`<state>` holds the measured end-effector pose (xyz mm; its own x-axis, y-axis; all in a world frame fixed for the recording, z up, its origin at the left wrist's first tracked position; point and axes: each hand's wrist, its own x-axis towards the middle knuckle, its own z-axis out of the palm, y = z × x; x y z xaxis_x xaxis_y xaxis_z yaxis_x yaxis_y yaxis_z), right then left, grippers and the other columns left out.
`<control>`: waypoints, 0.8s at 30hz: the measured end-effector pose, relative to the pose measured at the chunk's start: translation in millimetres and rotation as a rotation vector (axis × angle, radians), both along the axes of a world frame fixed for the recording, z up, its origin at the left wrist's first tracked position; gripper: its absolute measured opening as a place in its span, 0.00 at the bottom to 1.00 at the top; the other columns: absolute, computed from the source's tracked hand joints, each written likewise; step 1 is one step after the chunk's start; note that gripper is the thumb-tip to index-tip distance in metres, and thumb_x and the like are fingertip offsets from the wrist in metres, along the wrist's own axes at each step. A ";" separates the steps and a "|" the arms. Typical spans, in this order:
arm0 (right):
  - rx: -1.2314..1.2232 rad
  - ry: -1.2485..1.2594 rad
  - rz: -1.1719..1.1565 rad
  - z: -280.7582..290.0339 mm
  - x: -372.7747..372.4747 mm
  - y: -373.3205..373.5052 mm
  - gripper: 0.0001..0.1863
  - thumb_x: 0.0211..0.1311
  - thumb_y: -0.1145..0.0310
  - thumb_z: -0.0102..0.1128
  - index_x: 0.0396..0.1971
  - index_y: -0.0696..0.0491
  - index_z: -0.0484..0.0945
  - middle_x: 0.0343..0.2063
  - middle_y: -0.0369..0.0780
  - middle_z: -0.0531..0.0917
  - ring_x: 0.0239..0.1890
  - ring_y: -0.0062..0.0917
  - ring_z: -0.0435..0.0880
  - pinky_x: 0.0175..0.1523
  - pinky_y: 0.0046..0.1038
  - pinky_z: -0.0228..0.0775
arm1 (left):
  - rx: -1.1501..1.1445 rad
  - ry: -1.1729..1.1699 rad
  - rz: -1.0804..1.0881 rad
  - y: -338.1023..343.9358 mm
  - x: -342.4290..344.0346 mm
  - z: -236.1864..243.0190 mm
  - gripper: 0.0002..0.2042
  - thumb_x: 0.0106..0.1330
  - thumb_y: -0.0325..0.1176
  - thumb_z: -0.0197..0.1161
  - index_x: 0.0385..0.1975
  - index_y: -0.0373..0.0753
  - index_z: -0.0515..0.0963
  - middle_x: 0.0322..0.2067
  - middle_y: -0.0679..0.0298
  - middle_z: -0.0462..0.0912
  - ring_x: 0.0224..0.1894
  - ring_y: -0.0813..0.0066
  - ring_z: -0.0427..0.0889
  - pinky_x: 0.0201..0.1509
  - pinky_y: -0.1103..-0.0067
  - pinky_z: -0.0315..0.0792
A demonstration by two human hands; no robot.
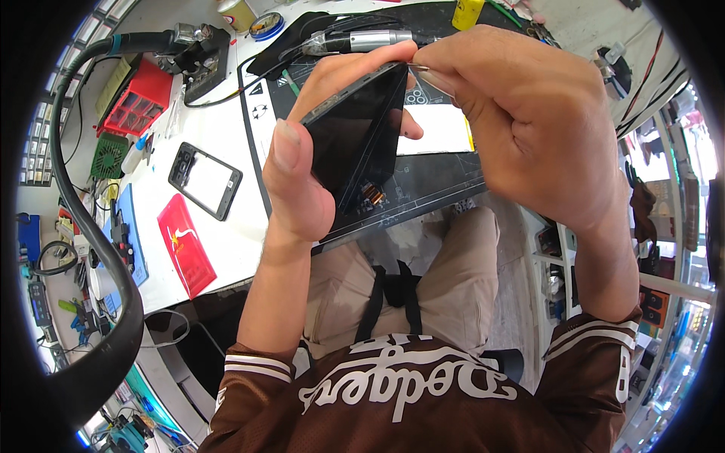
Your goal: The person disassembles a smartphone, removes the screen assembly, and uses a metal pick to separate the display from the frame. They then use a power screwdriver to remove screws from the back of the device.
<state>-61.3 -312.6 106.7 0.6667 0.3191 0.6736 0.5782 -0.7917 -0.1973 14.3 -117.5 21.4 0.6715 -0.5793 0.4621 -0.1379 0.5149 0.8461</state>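
My left hand is wrapped round a dark, glossy phone screen, thumb on the near left edge and fingers behind it. The screen is tilted, raised above a black work mat. At its top corner my right hand is closed in a pinch; a thin, shiny sliver shows at the fingertips, too small to name. A copper-coloured flex cable shows by the screen's lower edge. Beyond the screen, partly hidden by my hands, lies a white flat piece with a yellow edge.
On the white table to the left lie an empty phone frame and a red packet. A metal handpiece rests at the back. A black gooseneck hose arches along the left, near a red drawer box and green fan.
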 end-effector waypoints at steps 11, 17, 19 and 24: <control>0.048 0.122 -0.019 4.1 -4.7 -1.8 0.10 0.66 0.85 0.63 0.44 0.61 0.87 0.35 0.44 0.89 0.31 0.27 0.87 0.37 0.25 0.77 | -0.080 0.134 -0.093 2.2 -0.6 7.5 0.51 0.74 0.76 0.36 0.68 0.25 0.73 0.52 0.50 0.82 0.44 0.60 0.88 0.52 0.70 0.79; 0.150 0.055 -0.046 12.9 -9.6 8.6 0.10 0.66 0.86 0.64 0.44 0.63 0.88 0.40 0.43 0.92 0.39 0.27 0.91 0.45 0.25 0.81 | -0.129 0.348 -0.155 4.0 -11.1 31.5 0.49 0.77 0.73 0.36 0.70 0.25 0.69 0.51 0.49 0.86 0.38 0.51 0.88 0.44 0.64 0.83; -0.057 -0.020 0.037 24.1 -5.1 -1.3 0.09 0.65 0.85 0.65 0.43 0.64 0.88 0.40 0.43 0.92 0.39 0.28 0.91 0.45 0.25 0.81 | -0.134 0.378 -0.192 6.9 -13.8 32.3 0.47 0.77 0.72 0.36 0.70 0.27 0.69 0.52 0.48 0.86 0.38 0.47 0.88 0.44 0.61 0.83; -0.196 -0.087 0.125 30.3 2.4 -7.1 0.10 0.64 0.85 0.67 0.44 0.63 0.88 0.40 0.44 0.92 0.38 0.29 0.90 0.44 0.25 0.80 | -0.174 0.435 -0.209 10.2 -17.3 32.9 0.46 0.78 0.72 0.35 0.70 0.29 0.70 0.52 0.47 0.85 0.40 0.45 0.87 0.45 0.60 0.83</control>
